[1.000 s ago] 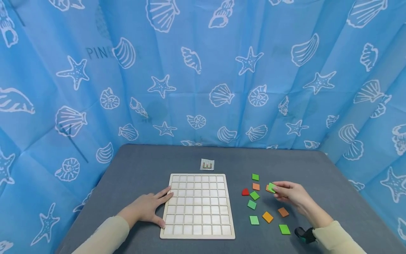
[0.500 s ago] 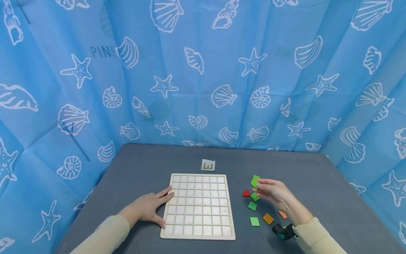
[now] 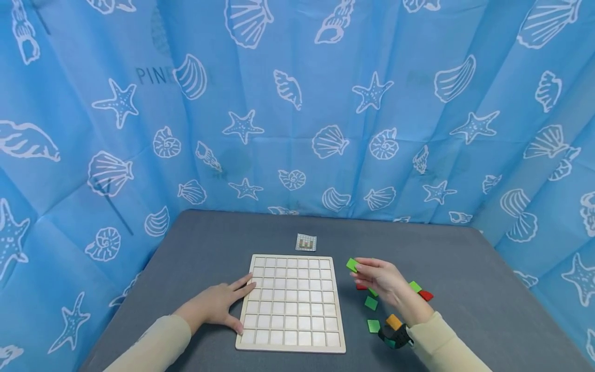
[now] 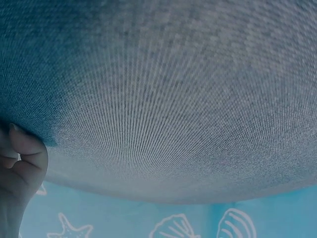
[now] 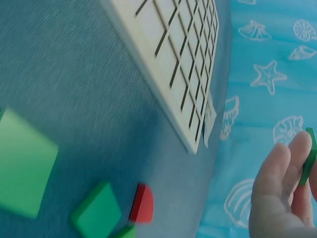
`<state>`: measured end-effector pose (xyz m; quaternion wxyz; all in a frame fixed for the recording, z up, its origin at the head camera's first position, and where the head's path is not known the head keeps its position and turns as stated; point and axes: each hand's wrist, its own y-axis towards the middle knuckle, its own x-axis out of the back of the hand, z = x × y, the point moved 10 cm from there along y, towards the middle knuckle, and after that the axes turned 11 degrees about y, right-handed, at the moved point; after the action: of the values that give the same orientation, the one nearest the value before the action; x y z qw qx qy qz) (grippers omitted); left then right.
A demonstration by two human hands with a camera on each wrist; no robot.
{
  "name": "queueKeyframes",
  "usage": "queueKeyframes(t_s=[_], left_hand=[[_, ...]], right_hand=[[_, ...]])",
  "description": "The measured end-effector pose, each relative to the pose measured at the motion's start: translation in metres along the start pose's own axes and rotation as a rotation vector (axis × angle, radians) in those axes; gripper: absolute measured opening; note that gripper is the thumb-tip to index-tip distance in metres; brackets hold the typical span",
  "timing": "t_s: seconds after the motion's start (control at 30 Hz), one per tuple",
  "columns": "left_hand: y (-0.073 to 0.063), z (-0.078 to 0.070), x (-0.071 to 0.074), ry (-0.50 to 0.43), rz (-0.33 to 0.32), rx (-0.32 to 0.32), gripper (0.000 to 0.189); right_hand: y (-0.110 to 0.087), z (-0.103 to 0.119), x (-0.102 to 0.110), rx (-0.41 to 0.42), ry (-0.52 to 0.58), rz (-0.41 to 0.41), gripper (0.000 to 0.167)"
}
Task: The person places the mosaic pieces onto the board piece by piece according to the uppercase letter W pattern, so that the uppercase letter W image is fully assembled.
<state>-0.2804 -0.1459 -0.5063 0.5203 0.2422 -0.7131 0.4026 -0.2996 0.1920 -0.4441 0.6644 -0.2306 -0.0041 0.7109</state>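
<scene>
A pale wooden grid board (image 3: pixel 292 347) with square cells lies on the grey table. My left hand (image 3: pixel 217 304) rests spread at its left edge, fingertips over the rim and thumb at the lower left. Just off the board's upper right side, my right hand (image 3: pixel 383 279) pinches a bright green square tile (image 3: pixel 352 265) between thumb and fingers. The right wrist view shows that held tile (image 5: pixel 308 161) edge-on. Below the hand lie green tiles (image 3: pixel 373 326), an orange tile (image 3: pixel 393 322) and a red rounded piece (image 5: pixel 142 203). The right hand and forearm hide some pieces.
A small printed card (image 3: pixel 306 242) with a grid pattern lies behind the board. Right of the right forearm are another green tile (image 3: pixel 415 286) and a red piece (image 3: pixel 425 295). A blue curtain (image 3: pixel 288 103) with white shells hangs along the table's back edge.
My right hand has carried the green tile leftward from the loose pieces to near the board's upper right edge. The left hand stays at the board's left edge.
</scene>
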Motion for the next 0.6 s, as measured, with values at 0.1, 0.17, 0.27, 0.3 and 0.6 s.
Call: queueKeyframes(t_s=[0.1,0.17,0.27,0.3,0.6], left_hand=[[0.0,0.001,-0.001,-0.007,0.007,0.008,0.106],[0.0,0.001,-0.001,-0.008,0.011,0.012,0.106],[0.0,0.0,-0.001,-0.005,0.017,0.013,0.106],[0.0,0.0,-0.001,-0.004,0.019,0.012,0.106],[-0.001,-0.001,0.001,-0.005,0.027,0.01,0.106]], right_hand=[[0.004,-0.003,-0.009,0.013,-0.005,0.006,0.035],[0.006,-0.006,-0.014,0.019,-0.006,0.0,0.037],[0.009,-0.01,-0.021,0.018,-0.024,-0.013,0.041],[0.01,-0.012,-0.022,0.018,-0.029,-0.024,0.041],[0.016,-0.028,-0.045,-0.015,-0.02,-0.043,0.034]])
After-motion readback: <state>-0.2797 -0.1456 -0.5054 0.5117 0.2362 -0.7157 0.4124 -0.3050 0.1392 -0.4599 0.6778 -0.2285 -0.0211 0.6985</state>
